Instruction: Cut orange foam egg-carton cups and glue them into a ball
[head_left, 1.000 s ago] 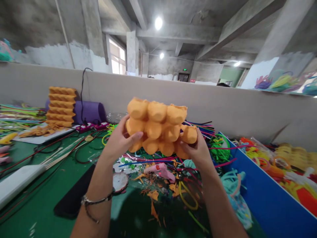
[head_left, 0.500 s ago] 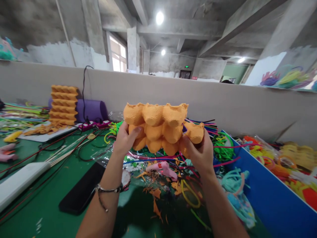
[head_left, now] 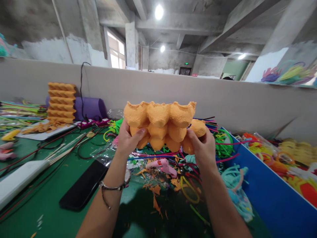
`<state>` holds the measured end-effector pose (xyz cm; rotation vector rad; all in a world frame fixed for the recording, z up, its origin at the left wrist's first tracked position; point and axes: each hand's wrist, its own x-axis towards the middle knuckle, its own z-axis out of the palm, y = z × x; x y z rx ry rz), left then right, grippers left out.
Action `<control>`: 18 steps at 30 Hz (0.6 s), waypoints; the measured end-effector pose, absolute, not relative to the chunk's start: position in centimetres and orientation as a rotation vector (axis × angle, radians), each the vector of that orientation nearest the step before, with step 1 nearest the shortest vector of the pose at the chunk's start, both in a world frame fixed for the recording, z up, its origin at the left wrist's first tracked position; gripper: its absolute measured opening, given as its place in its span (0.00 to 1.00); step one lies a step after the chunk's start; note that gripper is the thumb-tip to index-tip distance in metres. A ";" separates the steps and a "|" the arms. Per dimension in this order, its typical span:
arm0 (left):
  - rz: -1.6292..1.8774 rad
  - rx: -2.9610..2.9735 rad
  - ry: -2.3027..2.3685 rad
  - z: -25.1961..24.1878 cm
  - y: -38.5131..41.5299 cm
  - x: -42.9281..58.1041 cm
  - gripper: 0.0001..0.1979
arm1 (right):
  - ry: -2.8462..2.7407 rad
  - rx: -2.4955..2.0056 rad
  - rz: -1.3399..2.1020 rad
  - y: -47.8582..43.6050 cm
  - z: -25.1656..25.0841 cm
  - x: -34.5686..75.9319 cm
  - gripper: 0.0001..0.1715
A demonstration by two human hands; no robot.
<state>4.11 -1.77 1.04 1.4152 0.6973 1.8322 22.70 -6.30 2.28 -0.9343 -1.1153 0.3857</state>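
Above the pink glue gun (head_left: 162,166), the orange egg tray (head_left: 160,120) was gripped at its ends by the left hand (head_left: 127,140) and right hand (head_left: 204,148); it looked light, stiff, crushable, best held by its outer cups.

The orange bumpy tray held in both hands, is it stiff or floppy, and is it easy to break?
Probably stiff: the orange tray spans between the left hand and the right hand without sagging. Likely light for its size, as the rim looks thin-walled. The rough matte surface should grip well, but that thin rim may crush or tear.
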 end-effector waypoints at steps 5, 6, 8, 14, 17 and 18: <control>1.829 1.398 0.703 1.4 -1.6 3.9 0.17 | -1.290 -0.832 0.385 -6.2 1.7 23.1 0.25; 1.821 1.416 0.704 1.5 -1.6 3.8 0.17 | -1.335 -0.848 0.359 -6.1 1.6 23.2 0.25; 1.812 1.461 0.705 1.7 -1.7 3.7 0.18 | -1.385 -0.914 0.193 -6.0 1.6 23.5 0.27; 1.810 1.569 0.759 2.2 -2.1 3.7 0.17 | -1.583 -1.001 -0.544 -6.1 2.1 24.6 0.28; 1.844 1.652 0.774 2.2 -2.2 3.8 0.19 | -1.761 -1.095 -0.693 -6.1 2.1 24.9 0.15; 1.874 1.683 0.767 2.3 -2.2 3.8 0.20 | -1.782 -1.112 -0.720 -6.0 2.1 24.9 0.15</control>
